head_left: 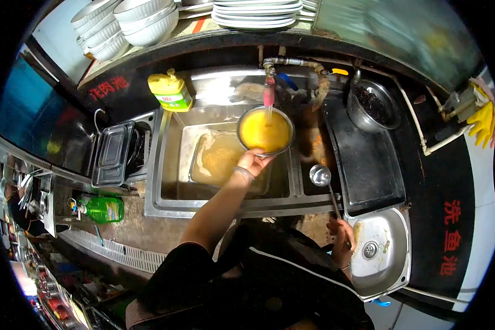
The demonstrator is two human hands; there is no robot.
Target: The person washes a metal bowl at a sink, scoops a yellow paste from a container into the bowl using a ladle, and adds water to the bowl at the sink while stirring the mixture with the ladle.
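My left hand (253,162) grips the near rim of a round metal bowl (290,142) and holds it over the sink (170,181). Yellow liquid (257,132) fills most of the bowl, and water runs into it from a tap with a red hose end (268,93). Below, a rectangular tray (194,165) of cloudy brownish water sits in the basin, partly hidden by my forearm. Low on the right, my right hand (342,235) is closed around the handle of a metal ladle (320,176), its round head over the narrow right-hand compartment.
A yellow jug (170,93) stands on the sink's back left ledge. To the right are a black tray (366,165), a metal bowl of dark pieces (373,104) and a small sink (385,264). Stacked white bowls (148,25) and plates (256,14) line the shelf above.
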